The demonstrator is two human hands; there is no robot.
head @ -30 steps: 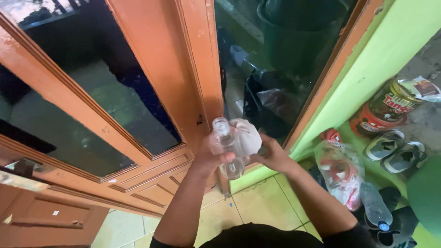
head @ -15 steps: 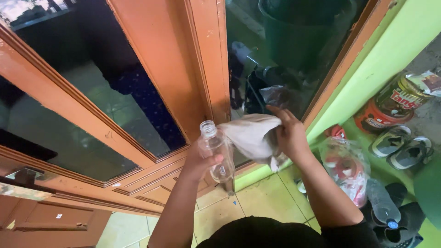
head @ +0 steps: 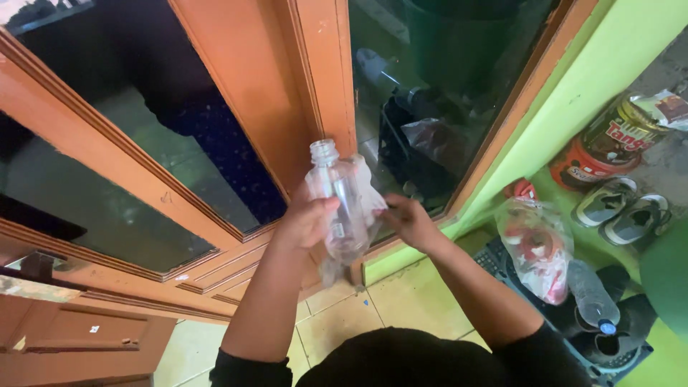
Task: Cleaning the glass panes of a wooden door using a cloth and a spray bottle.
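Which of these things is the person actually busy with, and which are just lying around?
In use:
clear plastic bottle in the left hand
pale cloth in the right hand

Lying about:
round tin
small shoes
plastic bag
capped bottle

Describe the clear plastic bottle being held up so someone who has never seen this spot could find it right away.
Start at the orange wooden door frame with dark glass panes. In front of its central post, the left hand holds up a clear, uncapped plastic bottle, with a crumpled white cloth in the right hand pressed behind it. Unlike the blue-capped bottle lying at right, it is upright and open.
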